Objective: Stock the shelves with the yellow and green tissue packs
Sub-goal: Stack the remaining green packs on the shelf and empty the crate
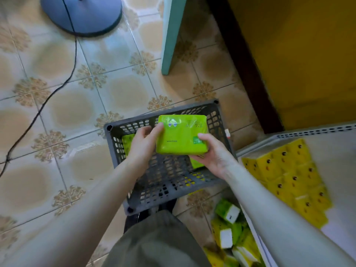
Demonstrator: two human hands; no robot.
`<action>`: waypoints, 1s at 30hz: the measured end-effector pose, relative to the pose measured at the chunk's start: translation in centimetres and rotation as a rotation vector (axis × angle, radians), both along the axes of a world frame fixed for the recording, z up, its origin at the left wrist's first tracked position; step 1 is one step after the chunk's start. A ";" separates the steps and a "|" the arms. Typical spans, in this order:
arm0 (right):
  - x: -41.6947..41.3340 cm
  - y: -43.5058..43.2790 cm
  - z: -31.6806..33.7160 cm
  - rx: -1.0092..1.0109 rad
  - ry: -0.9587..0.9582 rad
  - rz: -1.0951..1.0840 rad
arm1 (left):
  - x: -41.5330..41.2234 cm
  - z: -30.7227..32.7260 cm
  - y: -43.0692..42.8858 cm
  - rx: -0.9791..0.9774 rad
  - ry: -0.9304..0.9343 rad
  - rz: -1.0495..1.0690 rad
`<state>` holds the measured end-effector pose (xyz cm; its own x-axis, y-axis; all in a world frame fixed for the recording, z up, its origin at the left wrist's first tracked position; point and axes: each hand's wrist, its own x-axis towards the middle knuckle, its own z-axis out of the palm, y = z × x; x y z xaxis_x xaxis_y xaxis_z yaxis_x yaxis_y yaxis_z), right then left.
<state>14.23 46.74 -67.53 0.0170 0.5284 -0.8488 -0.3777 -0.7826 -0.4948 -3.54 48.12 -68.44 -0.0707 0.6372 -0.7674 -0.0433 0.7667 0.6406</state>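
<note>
A green tissue pack is held above a grey slotted crate on the floor. My left hand holds its left edge with the thumb on top. My right hand grips its lower right corner from below, thumb over the front. More green packs lie in the crate, one at the left and one under my right hand. Yellow tissue packs stand in rows on the white shelf at the right. Green and yellow packs fill the lower shelf beneath it.
A grey fan base with a black cable stands on the tiled floor at the top left. A teal post rises behind the crate. A yellow panel with a dark frame fills the top right.
</note>
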 end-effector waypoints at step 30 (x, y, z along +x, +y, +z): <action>15.9 -18.8 25.5 0.176 -0.309 -0.665 | 24.6 25.2 -7.2 0.262 -0.421 -0.333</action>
<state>30.12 27.97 -42.01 0.6033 0.4515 -0.6574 -0.5666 -0.3375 -0.7517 21.01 40.91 -43.22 0.4410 0.7450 -0.5004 -0.1191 0.6012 0.7902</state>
